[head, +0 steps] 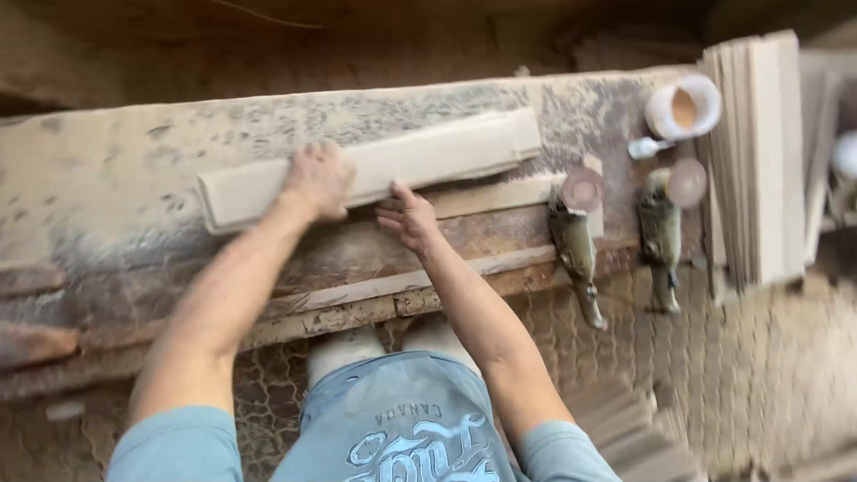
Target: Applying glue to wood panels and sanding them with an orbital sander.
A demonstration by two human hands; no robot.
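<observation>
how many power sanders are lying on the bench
2, both right of the right hand: one sander beside the wooden piece, another sander nearer the stacked boards.

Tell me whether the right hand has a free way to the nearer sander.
Probably yes. The right hand rests at the board's edge, and only bare dusty bench lies between it and the nearer sander. Nothing blocks the way.

A long wooden desk (107, 170) crosses the view, its top pale with dust and its front edge built of rough, worn planks. Below the desk the floor (768, 357) is paved with interlocking blocks, also dusty. Right of the desk stands a stack of thin pale boards (759, 152) on edge. Behind the desk the ground is brown and dim. The light is soft and warm.
</observation>
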